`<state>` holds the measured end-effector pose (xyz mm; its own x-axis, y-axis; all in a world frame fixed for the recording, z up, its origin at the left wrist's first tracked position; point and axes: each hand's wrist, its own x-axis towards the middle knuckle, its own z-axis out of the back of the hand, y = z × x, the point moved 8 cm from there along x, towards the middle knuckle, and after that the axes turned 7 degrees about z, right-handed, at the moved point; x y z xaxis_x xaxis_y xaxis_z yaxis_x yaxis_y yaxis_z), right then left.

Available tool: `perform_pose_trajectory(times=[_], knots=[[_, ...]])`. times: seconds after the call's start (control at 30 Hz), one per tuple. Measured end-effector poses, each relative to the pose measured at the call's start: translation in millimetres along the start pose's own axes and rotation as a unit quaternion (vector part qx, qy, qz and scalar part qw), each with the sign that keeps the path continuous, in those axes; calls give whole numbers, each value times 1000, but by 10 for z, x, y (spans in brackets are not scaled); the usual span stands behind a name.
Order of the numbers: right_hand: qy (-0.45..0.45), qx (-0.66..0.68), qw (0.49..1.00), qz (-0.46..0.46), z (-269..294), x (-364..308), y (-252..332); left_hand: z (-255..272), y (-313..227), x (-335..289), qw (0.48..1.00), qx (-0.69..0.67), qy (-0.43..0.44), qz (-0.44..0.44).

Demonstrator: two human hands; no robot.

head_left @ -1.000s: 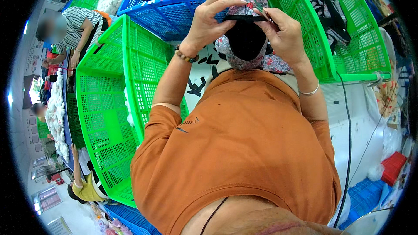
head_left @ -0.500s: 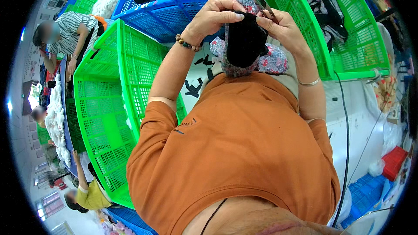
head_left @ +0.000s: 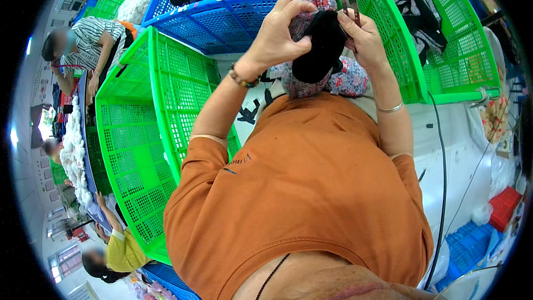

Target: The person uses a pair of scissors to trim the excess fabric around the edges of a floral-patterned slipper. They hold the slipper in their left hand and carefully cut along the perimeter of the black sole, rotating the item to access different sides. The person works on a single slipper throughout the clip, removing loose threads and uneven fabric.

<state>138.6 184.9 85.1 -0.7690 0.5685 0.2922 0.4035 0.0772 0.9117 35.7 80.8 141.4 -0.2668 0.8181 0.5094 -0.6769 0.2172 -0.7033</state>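
Note:
A floral fabric slipper with a black sole (head_left: 319,50) is held up in front of my chest, sole toward me. My left hand (head_left: 282,32) grips its upper left edge, thumb at the sole and fingers curled over the far side. My right hand (head_left: 363,38) is closed on a small pair of scissors (head_left: 353,1), blades pointing up, right beside the slipper's toe. The right fingertips are close to the sole; whether they touch it I cannot tell. More floral padded pieces (head_left: 348,78) lie behind and below it at my lap.
A blue crate (head_left: 222,19) of similar slippers stands ahead. Green crates stand left (head_left: 161,100) and right (head_left: 388,39), the right side holding dark slippers (head_left: 425,16). Black scraps (head_left: 248,112) lie on the floor. A cable (head_left: 441,178) runs at right. Two co-workers (head_left: 100,36) (head_left: 119,250) are at left.
The scissors have swung from lying across the slipper's top to pointing up. My left hand has shifted its grip, its thumb now lower on the sole's left side. My right hand has drawn slightly aside.

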Motion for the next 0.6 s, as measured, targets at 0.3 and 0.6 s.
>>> perform_pose_trajectory(times=[0.3, 0.6], knots=[[-30, -215, 968, 128, 14, -89, 449, 109, -189, 301, 987, 71, 56, -132], [-24, -148, 986, 71, -128, -258, 85, 77, 157, 270, 953, -39, 298, -33]])
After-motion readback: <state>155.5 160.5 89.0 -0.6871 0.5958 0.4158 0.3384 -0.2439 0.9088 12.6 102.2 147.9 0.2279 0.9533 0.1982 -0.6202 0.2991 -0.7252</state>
